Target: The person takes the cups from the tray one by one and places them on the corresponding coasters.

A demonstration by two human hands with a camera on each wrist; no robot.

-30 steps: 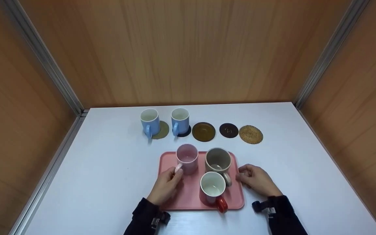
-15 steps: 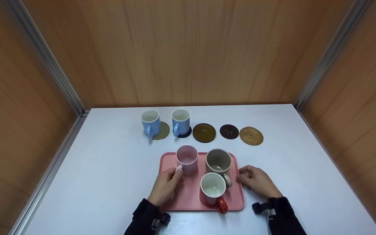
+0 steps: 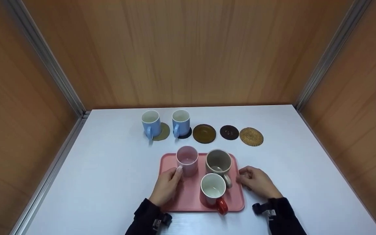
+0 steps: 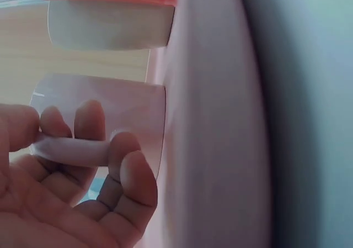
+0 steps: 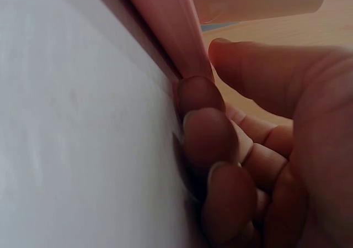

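Note:
My left hand (image 3: 167, 184) grips the handle of a pink mug (image 3: 188, 159); in the left wrist view its fingers curl round the handle (image 4: 71, 151). The mug stands upright at the back left of a pink tray (image 3: 188, 199). At the tray's right edge is my right hand (image 3: 256, 180). Its thumb lies at the top of the rim and its curled fingers (image 5: 209, 137) sit against the rim's underside in the right wrist view. A grey-beige mug (image 3: 218, 161) and a white-lined mug with a red handle (image 3: 213, 187) share the tray's right half.
Behind the tray, two blue mugs (image 3: 150, 124) stand partly on coasters. To their right lie a brown round coaster (image 3: 204, 133), a dark coaster (image 3: 229, 132) and a woven coaster (image 3: 251, 136). Wooden panels (image 3: 188, 52) enclose the white table (image 3: 103, 169) at the back and sides.
My left thumb has closed over the pink mug's handle. My right hand stays at the tray's edge, and the mugs and tray keep their places; the head view has tilted slightly.

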